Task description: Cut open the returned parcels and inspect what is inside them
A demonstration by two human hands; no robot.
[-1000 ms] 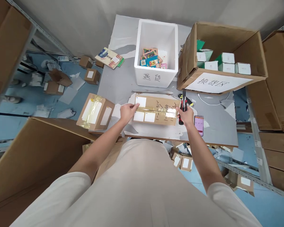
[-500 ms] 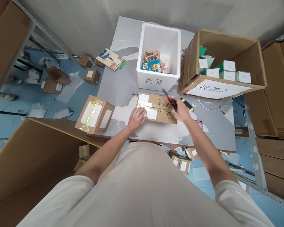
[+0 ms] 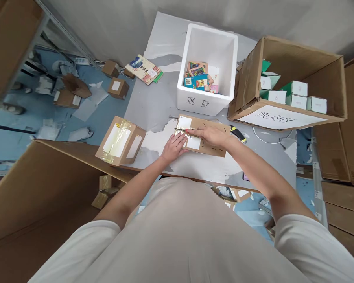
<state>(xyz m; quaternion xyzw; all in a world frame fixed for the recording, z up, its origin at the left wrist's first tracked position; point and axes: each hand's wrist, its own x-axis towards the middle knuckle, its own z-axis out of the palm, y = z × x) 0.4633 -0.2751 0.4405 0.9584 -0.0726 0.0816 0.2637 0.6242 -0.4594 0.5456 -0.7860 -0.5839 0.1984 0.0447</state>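
A flat cardboard box (image 3: pixel 209 145) with white labels and black handwriting lies on the table in front of me. My left hand (image 3: pixel 174 147) rests on its left end, fingers laid flat and holding nothing. My right hand (image 3: pixel 214 135) is closed around a red-handled knife (image 3: pixel 181 129), most of its handle hidden by the fingers. The dark blade lies along the taped seam on top of the box, just above my left fingertips. Right of the box lies a yellow-and-black tool (image 3: pixel 238 133), partly behind my right wrist.
A white foam box (image 3: pixel 205 104) with colourful packs stands behind. To its right is a large carton (image 3: pixel 244 86) holding green-and-white boxes. A taped carton (image 3: pixel 118 139) sits at the left, books (image 3: pixel 143 70) farther back. A phone (image 3: pixel 246 177) lies by the front edge.
My right hand has moved left and brought the knife down from above the box onto the seam. My left hand stays on the box. The view has shifted slightly.
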